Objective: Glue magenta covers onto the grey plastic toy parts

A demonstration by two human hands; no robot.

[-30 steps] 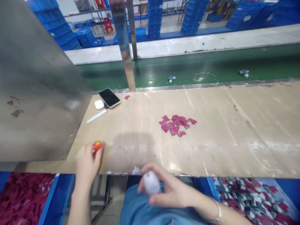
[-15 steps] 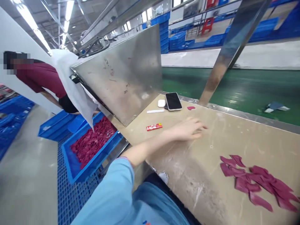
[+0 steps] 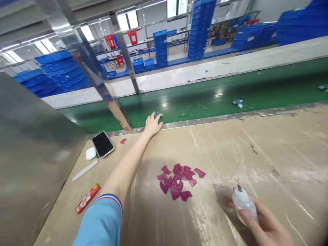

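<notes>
My left hand (image 3: 152, 125) reaches out to the table's far edge, its fingers bent over a small dark blue piece (image 3: 157, 115) at the green belt. Most of that piece is covered by the fingers. In my right hand (image 3: 263, 218), at the lower right, is a whitish translucent squeeze bottle (image 3: 244, 204) with a thin dark tip pointing up. Between the two hands, a loose cluster of dark red cut pieces (image 3: 176, 179) lies on the tan tabletop (image 3: 217, 147). One similar red scrap (image 3: 123, 140) is by itself near the far edge.
A phone (image 3: 103, 144), a white case (image 3: 90, 153), a white strip (image 3: 85, 170) and a red packet (image 3: 87, 198) lie at left. A metal panel (image 3: 33, 160) and metal post (image 3: 102, 85) stand nearby. Another blue-and-white piece (image 3: 237, 103) is on the green belt (image 3: 194, 102).
The view has swung to the right. My left hand has gone from over the tabletop to the belt's edge. My right hand with the bottle has come into view.
</notes>
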